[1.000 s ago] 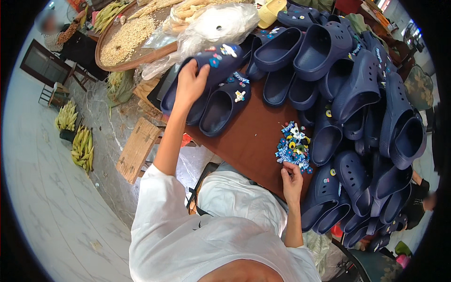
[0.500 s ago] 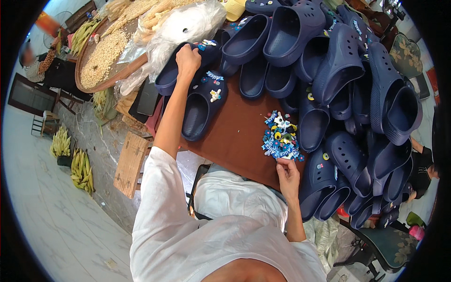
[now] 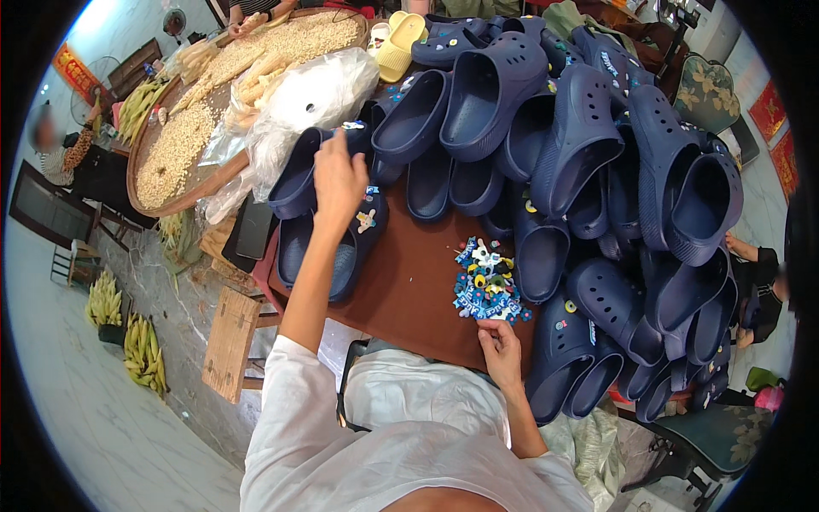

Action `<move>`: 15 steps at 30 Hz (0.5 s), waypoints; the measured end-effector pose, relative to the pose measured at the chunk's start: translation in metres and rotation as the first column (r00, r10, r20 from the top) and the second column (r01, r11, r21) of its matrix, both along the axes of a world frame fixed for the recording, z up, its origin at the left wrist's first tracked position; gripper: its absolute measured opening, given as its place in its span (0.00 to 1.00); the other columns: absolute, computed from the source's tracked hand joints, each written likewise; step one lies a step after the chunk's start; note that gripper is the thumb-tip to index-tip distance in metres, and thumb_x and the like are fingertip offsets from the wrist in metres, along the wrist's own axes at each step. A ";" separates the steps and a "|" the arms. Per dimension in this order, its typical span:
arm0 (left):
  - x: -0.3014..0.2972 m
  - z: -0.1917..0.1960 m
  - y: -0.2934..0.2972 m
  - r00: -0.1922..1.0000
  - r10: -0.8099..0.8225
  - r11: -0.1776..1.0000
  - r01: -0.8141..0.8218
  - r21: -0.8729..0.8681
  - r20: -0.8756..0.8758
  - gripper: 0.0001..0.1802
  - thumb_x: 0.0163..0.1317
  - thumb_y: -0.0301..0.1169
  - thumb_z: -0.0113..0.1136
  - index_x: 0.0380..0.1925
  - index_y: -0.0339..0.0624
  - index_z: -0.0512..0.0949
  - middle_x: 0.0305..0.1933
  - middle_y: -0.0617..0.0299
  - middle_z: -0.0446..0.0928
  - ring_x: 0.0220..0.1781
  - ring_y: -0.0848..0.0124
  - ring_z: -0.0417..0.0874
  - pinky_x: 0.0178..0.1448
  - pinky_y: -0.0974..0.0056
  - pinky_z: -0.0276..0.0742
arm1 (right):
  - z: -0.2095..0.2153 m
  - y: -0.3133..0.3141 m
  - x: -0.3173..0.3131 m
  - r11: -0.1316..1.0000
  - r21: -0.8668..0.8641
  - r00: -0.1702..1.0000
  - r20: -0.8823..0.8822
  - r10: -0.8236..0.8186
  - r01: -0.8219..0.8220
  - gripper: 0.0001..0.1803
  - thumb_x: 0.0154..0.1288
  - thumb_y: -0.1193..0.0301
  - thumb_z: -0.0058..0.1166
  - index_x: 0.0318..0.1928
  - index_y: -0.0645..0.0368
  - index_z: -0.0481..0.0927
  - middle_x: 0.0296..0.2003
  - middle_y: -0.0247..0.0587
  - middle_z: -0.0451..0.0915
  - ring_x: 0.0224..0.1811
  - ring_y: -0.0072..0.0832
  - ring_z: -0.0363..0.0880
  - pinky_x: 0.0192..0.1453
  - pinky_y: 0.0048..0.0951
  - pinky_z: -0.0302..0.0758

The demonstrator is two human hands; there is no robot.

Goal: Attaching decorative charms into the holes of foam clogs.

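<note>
- The left hand [image 3: 339,177] is stretched far forward, over a dark blue clog [image 3: 300,175] that lies on the brown table [image 3: 409,290]. The fingers are bent down onto the edge of this clog and seem to grip it, but the back of the hand hides the contact.
- A second dark blue clog [image 3: 337,252] lies just beside it, under the left forearm. It carries small colourful charms on its top.
- The right hand [image 3: 502,350] rests at the near edge of the table, just beside a small heap of charms [image 3: 485,282] in blue, white and yellow. The fingers are curled loosely; I cannot tell if they hold a charm.
- A big pile of dark blue clogs [image 3: 597,171] covers the right and far part of the table, many stacked on each other.
- A yellow clog [image 3: 399,38] lies at the far end of the pile.
- On the left stands a wide round basket [image 3: 149,200] full of pale kernels, and a clear plastic bag [image 3: 316,90] leans against it.
- On the floor at the left lie corn cobs [image 3: 141,350], near a small wooden stool [image 3: 232,341].
</note>
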State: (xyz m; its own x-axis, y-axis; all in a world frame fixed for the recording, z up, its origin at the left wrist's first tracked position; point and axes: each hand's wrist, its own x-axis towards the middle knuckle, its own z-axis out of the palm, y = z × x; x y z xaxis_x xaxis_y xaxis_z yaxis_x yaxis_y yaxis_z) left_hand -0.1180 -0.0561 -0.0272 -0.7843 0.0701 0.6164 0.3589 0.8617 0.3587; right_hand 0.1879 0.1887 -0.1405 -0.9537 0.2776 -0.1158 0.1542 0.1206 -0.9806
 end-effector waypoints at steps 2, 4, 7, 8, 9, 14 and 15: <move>0.005 0.005 0.022 0.981 -0.186 0.980 0.189 0.065 -0.058 0.26 0.58 0.28 0.64 0.58 0.33 0.74 0.53 0.44 0.78 0.55 0.46 0.78 0.60 0.51 0.73 | 0.002 0.000 -0.001 1.000 -0.005 1.000 0.001 0.011 -0.011 0.09 0.70 0.77 0.54 0.48 0.65 0.81 0.46 0.38 0.77 0.47 0.23 0.78 0.48 0.25 0.77; 0.006 0.011 0.050 0.941 -0.336 0.923 0.338 0.181 -0.043 0.23 0.59 0.31 0.66 0.54 0.34 0.77 0.51 0.45 0.80 0.54 0.49 0.81 0.59 0.54 0.75 | 0.000 0.000 0.000 1.000 0.004 1.000 -0.012 0.016 -0.016 0.09 0.70 0.76 0.54 0.48 0.64 0.81 0.46 0.38 0.78 0.47 0.23 0.78 0.49 0.26 0.77; 0.003 0.029 0.096 0.883 -0.462 0.862 0.468 0.193 -0.078 0.23 0.60 0.34 0.67 0.52 0.34 0.79 0.49 0.46 0.81 0.51 0.50 0.82 0.57 0.55 0.77 | -0.001 0.001 0.000 1.000 -0.018 0.999 -0.033 -0.003 0.003 0.09 0.70 0.76 0.54 0.48 0.63 0.81 0.46 0.38 0.78 0.48 0.24 0.78 0.50 0.27 0.77; 0.003 0.036 0.110 0.873 -0.478 0.847 0.488 0.212 -0.099 0.24 0.59 0.35 0.67 0.53 0.33 0.78 0.48 0.46 0.81 0.51 0.49 0.81 0.56 0.54 0.76 | 0.000 0.001 0.000 1.000 -0.018 0.999 -0.035 -0.008 0.007 0.09 0.70 0.76 0.54 0.48 0.63 0.81 0.46 0.38 0.78 0.48 0.24 0.78 0.50 0.27 0.77; 0.001 0.038 0.121 0.872 -0.480 0.846 0.490 0.212 -0.100 0.24 0.59 0.35 0.67 0.53 0.33 0.78 0.48 0.46 0.81 0.51 0.49 0.81 0.56 0.54 0.76 | 0.002 0.000 0.000 1.000 -0.016 0.999 -0.035 -0.004 0.003 0.09 0.70 0.76 0.54 0.48 0.63 0.81 0.46 0.38 0.78 0.48 0.24 0.78 0.50 0.27 0.77; -0.015 0.041 0.171 0.891 -0.445 0.881 0.454 0.132 -0.091 0.27 0.55 0.38 0.70 0.51 0.31 0.78 0.45 0.47 0.80 0.48 0.50 0.80 0.53 0.53 0.75 | 0.007 0.002 0.002 1.000 -0.002 0.999 -0.037 -0.020 0.020 0.09 0.69 0.76 0.54 0.48 0.63 0.81 0.46 0.38 0.78 0.47 0.25 0.79 0.49 0.27 0.78; -0.018 0.039 0.177 0.905 -0.425 0.896 0.425 0.130 -0.027 0.26 0.55 0.38 0.70 0.50 0.32 0.78 0.43 0.47 0.80 0.46 0.51 0.81 0.52 0.53 0.76 | 0.006 0.003 0.004 1.000 0.006 0.999 -0.043 -0.028 0.028 0.09 0.69 0.76 0.54 0.48 0.63 0.81 0.45 0.38 0.78 0.46 0.24 0.79 0.48 0.27 0.79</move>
State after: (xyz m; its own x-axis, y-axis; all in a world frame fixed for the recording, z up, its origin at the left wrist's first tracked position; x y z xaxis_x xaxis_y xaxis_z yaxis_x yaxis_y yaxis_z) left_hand -0.1364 0.1205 0.0117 -0.6990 0.3162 0.6414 0.6795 0.5731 0.4580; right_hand 0.1922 0.1922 -0.1349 -0.9495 0.3050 -0.0730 0.1154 0.1231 -0.9857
